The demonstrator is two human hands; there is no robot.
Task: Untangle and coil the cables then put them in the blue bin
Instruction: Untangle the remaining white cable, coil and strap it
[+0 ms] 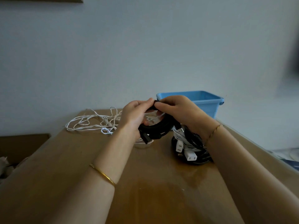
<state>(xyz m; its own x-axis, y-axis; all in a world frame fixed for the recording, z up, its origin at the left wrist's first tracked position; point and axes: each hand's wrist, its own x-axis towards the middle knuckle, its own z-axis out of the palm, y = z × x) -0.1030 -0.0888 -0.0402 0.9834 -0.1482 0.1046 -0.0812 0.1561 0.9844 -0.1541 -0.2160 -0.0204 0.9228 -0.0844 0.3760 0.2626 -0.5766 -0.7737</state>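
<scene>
Cable coil (pixel 158 126) partly hidden under left hand (pixel 135 116), right hand (pixel 177 109)

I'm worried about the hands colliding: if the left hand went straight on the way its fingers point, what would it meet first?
The right hand, almost at once: it and the left hand grip the black cable, fingertips nearly touching. The bin looks farther back.

Both hands, left (pixel 135 116) & right (pixel 178 110), grip black cable coil (pixel 155 129) above table (pixel 153 183), blue bin (pixel 208 104) behind.
</scene>
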